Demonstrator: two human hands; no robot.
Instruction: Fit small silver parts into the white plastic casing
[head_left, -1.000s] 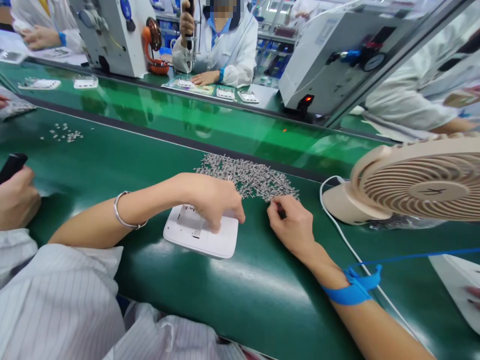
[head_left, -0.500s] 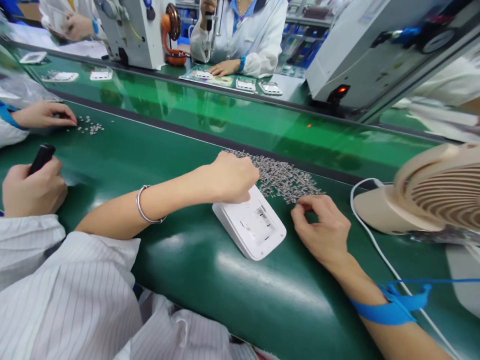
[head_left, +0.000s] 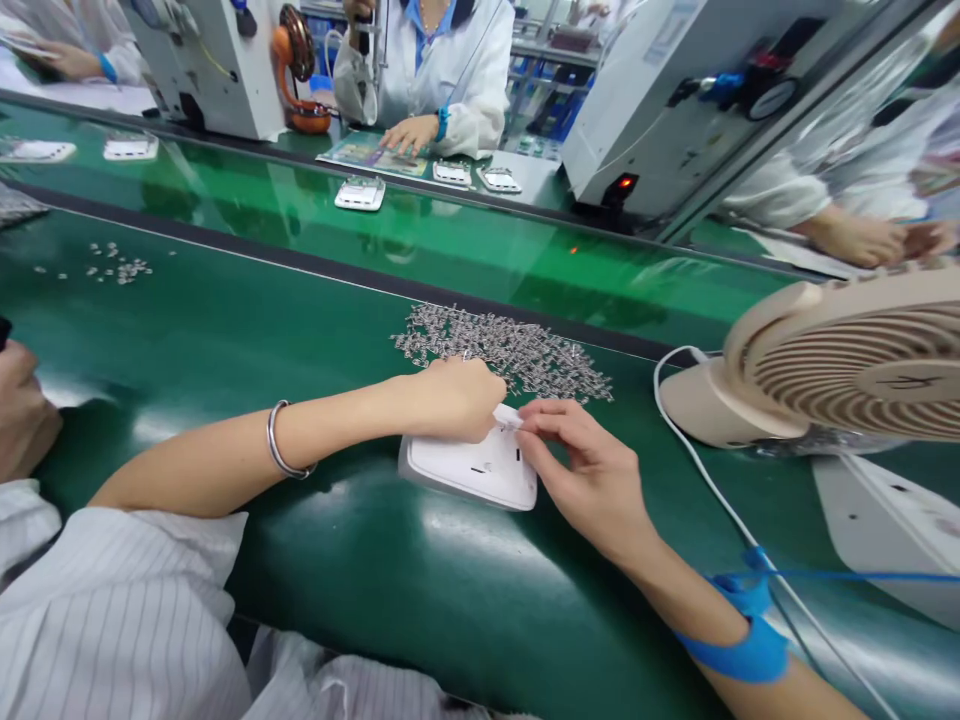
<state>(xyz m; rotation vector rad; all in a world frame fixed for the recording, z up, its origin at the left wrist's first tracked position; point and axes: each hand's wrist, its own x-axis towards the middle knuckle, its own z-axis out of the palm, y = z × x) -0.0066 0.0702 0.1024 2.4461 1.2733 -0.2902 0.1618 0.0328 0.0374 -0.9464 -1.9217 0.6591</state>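
A pile of small metal parts (head_left: pixel 525 350) lies just beyond the white device (head_left: pixel 461 468), which sits on the green counter (head_left: pixel 360 570); a beige fan (head_left: pixel 847 350) and its white cable (head_left: pixel 694 465) stand to the right. The left hand (head_left: pixel 461 398) covers the device's far part, hiding its fingers, so their grip cannot be told. The right hand (head_left: pixel 589 465) pinches a small white piece (head_left: pixel 508 416) at the device. Half a second ago it was beside the pile; the device has since turned.
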